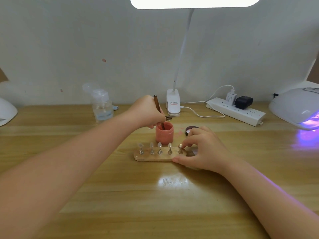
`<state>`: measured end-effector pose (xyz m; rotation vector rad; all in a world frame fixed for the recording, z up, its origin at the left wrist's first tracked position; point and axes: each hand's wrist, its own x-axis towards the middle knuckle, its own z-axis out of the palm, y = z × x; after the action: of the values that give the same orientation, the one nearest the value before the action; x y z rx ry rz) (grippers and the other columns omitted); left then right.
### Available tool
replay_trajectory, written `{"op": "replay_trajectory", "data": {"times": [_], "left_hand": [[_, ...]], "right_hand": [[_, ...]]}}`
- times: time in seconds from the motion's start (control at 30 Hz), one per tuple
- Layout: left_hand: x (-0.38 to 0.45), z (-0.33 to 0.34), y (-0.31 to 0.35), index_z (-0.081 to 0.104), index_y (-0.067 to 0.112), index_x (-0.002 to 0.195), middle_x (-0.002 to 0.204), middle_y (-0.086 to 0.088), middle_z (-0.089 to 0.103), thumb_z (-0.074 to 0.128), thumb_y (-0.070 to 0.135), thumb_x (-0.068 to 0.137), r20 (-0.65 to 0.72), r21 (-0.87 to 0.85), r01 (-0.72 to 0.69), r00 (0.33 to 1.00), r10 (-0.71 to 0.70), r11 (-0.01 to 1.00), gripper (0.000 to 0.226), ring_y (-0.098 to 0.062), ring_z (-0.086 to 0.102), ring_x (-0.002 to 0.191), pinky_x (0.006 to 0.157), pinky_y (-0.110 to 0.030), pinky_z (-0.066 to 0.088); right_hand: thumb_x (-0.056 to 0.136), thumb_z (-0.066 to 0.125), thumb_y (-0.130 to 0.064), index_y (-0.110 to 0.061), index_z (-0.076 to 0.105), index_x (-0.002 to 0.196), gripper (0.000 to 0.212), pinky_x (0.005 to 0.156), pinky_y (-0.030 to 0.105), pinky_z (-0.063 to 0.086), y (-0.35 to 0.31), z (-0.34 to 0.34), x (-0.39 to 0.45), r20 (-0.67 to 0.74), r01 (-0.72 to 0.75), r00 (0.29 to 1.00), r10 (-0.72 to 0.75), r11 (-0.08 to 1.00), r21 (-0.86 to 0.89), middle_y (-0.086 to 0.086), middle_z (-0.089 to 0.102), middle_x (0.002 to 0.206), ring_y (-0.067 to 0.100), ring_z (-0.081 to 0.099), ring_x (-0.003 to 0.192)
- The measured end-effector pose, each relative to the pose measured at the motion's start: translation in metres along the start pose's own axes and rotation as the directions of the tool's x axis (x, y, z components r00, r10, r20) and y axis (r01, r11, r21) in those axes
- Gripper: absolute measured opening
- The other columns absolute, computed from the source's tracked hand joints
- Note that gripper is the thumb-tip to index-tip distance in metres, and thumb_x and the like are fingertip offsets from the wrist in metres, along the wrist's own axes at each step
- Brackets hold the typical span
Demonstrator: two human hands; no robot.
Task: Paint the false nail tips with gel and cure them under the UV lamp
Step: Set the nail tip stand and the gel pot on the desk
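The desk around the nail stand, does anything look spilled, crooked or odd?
Nothing is spilled or knocked over. The pink jar stands upright and open, its lid lying beside it. One oddity: the curing lamp at the right glows purple though the nail tips are on the stand.

Five clear false nail tips stand upright on metal pegs along an oblong wooden holder; an open pink gel jar sits at its 12 o'clock, a brown-handled brush dipped inside; a white domed UV lamp glows purple at 2 o'clock.
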<state>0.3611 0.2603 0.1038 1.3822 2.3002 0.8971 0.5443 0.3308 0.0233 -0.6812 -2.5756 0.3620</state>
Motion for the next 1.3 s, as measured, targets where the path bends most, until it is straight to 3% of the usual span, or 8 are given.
{"op": "replay_trajectory", "data": {"times": [0.1,0.27,0.5,0.77,0.93,1.0,1.17,1.3], "left_hand": [[-0.002,-0.003,-0.004,0.07,0.004,0.078,0.068,-0.006,0.069,0.064,0.007,0.081,-0.02,-0.057,0.017,1.0,-0.018,0.998,0.007,-0.017,0.066,0.065,0.062,-0.028,0.058],[-0.005,-0.022,-0.017,0.069,0.007,0.077,0.056,0.002,0.067,0.065,0.009,0.082,-0.206,-0.272,0.025,0.975,-0.083,0.962,0.007,-0.003,0.061,0.047,0.045,-0.017,0.047],[-0.013,-0.028,-0.035,0.065,0.01,0.072,0.057,0.0,0.067,0.065,0.007,0.086,-0.154,-0.395,0.073,0.977,-0.144,0.916,0.014,-0.008,0.058,0.049,0.047,-0.02,0.046],[-0.019,-0.025,-0.042,0.069,0.01,0.076,0.057,0.002,0.068,0.067,0.008,0.085,-0.201,-0.438,-0.006,0.975,-0.091,0.899,0.009,-0.005,0.06,0.05,0.048,-0.02,0.048],[-0.03,-0.022,-0.055,0.067,0.01,0.075,0.054,0.004,0.066,0.063,0.006,0.086,-0.279,-0.504,-0.031,0.951,-0.129,0.863,0.011,-0.007,0.057,0.049,0.046,-0.02,0.046],[-0.038,-0.02,-0.061,0.066,0.01,0.076,0.056,0.003,0.066,0.063,0.007,0.087,-0.313,-0.588,-0.085,0.941,-0.129,0.805,0.012,-0.008,0.057,0.051,0.047,-0.02,0.048],[-0.061,0.001,-0.069,0.066,0.011,0.092,0.064,0.0,0.069,0.061,0.005,0.092,-0.366,-0.819,-0.245,0.919,-0.144,0.518,0.008,-0.01,0.063,0.057,0.054,-0.022,0.053],[-0.072,0.009,-0.074,0.068,0.01,0.096,0.071,-0.005,0.07,0.061,0.005,0.092,-0.389,-0.857,-0.301,0.911,-0.141,0.419,0.01,-0.013,0.065,0.064,0.06,-0.024,0.055]], "right_hand": [[0.059,0.071,-0.07,-0.032,0.074,0.092,0.05,0.086,0.025,0.034,0.0,-0.001,0.001,0.011,0.002,1.0,-0.002,1.0,-0.017,-0.015,0.053,0.087,0.008,0.04,0.098],[0.06,0.07,-0.072,-0.032,0.074,0.092,0.051,0.083,0.023,0.033,-0.001,-0.002,0.001,0.021,-0.006,1.0,0.006,1.0,-0.031,-0.014,0.054,0.086,0.008,0.041,0.098],[0.06,0.07,-0.071,-0.031,0.075,0.091,0.051,0.086,0.026,0.036,-0.004,-0.003,0.0,0.024,-0.016,1.0,0.017,0.999,-0.036,-0.012,0.057,0.087,0.01,0.043,0.101],[0.061,0.068,-0.072,-0.03,0.076,0.093,0.054,0.088,0.026,0.037,-0.002,-0.003,0.0,0.023,-0.006,1.0,0.007,0.999,-0.041,-0.012,0.06,0.087,0.009,0.043,0.1],[0.067,0.062,-0.073,-0.029,0.077,0.096,0.054,0.087,0.024,0.035,-0.002,-0.004,-0.002,0.023,0.039,0.999,-0.038,0.998,-0.052,-0.013,0.063,0.088,0.008,0.043,0.096],[0.072,0.059,-0.07,-0.03,0.076,0.098,0.051,0.087,0.024,0.035,-0.001,-0.005,-0.005,0.021,0.041,0.999,-0.04,0.998,-0.046,-0.013,0.063,0.089,0.009,0.044,0.097],[0.084,0.068,-0.045,-0.026,0.079,0.089,0.022,0.081,0.03,0.04,-0.008,-0.002,-0.014,-0.107,0.128,0.984,-0.142,0.983,-0.131,-0.008,0.068,0.08,0.018,0.053,0.089],[0.081,0.075,-0.033,-0.02,0.079,0.078,0.014,0.078,0.037,0.045,-0.015,0.003,-0.014,-0.185,0.105,0.974,-0.132,0.983,-0.15,-0.005,0.07,0.077,0.023,0.057,0.084]]}}
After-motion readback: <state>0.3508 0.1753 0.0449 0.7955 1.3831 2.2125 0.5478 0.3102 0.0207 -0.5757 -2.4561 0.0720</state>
